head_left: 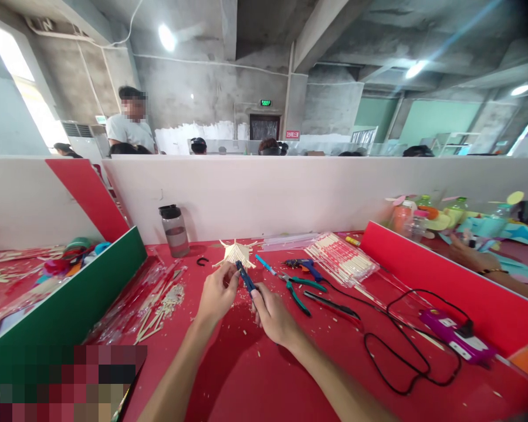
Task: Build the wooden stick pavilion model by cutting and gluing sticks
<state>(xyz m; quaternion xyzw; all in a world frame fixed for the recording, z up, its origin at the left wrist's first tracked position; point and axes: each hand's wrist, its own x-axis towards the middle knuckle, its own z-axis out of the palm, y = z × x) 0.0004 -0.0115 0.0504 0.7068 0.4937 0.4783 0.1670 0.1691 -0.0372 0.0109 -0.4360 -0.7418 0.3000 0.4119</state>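
My right hand (270, 310) is wrapped round a dark blue tool (246, 280), which points up and left. Close to the tool's tip, my left hand (217, 292) has its fingers pinched together; what they hold is too small to make out. Just beyond both hands, a small pale wooden stick structure (236, 251) with a pointed, roof-like shape stands on the red table (229, 387). A light blue pen (265, 264) lies to its right. Small wood scraps are scattered round my hands.
Right of my hands lie green-handled pliers (297, 288), a blue glue gun (305, 266), a red-and-black tool (332, 305), packed sticks (341, 258) and a purple power strip (457, 337) with looping cable. At left are a bottle (175, 231), loose sticks (152, 322) and a green divider (70, 305).
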